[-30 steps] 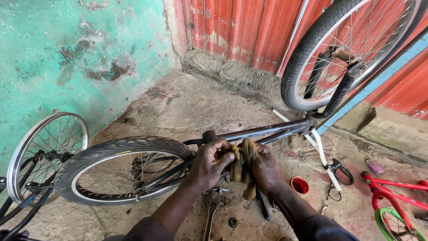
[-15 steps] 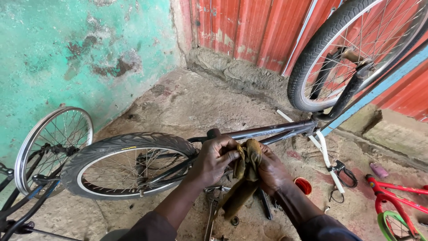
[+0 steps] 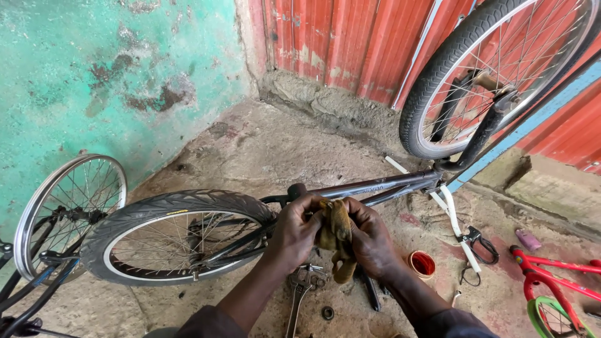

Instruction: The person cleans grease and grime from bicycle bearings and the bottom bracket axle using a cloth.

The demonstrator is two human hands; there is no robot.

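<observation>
My left hand (image 3: 299, 233) and my right hand (image 3: 370, 238) both clutch a dirty brown rag (image 3: 337, 236) between them, pressed together over the middle of an upturned bicycle. The dark frame tube (image 3: 375, 186) runs right from just behind my fingers. Its rear wheel (image 3: 175, 235) with a black tyre lies to the left. The front wheel (image 3: 501, 69) stands up at the top right. What the rag wraps is hidden.
An adjustable wrench (image 3: 299, 291) and a small ring (image 3: 327, 312) lie on the concrete floor below my hands. A small red tin (image 3: 422, 263) sits to the right. A bare rim wheel (image 3: 66, 209) leans at left; a red child's bike (image 3: 557, 294) at right. Green wall and red corrugated sheet stand behind.
My hands have stayed together on the rag, shifting it a little between them. The view has drifted slightly; the bicycle has not moved.
</observation>
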